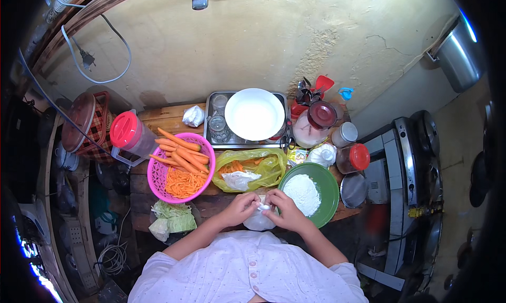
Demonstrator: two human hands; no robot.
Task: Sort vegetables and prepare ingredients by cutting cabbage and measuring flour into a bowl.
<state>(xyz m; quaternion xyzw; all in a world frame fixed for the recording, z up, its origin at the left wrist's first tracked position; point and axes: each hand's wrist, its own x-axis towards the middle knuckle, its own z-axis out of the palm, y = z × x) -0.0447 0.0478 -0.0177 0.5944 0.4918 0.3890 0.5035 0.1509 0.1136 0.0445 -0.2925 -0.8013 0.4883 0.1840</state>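
Note:
My left hand (242, 208) and my right hand (288, 211) pinch the gathered neck of a clear plastic bag (259, 220) with whitish contents, close to my shirt. Right of it, a green plastic bowl (333, 192) holds white flour (302, 194). Beyond my hands lies a yellow plastic bag (274, 160) with orange peelings or shreds and a white plastic bundle (241, 180) on it. The pink basket (211, 172) at the left holds whole carrots (189, 160) and shredded carrot (185, 182). Cut cabbage (180, 223) sits nearer me.
A white bowl (255, 114) and glass jars stand on a metal tray (219, 146) at the back. Scissors (287, 139), lidded jars (353, 158) and a sieve (354, 190) are at the right. A pitcher (134, 135) stands left; a stove (407, 160) is far right.

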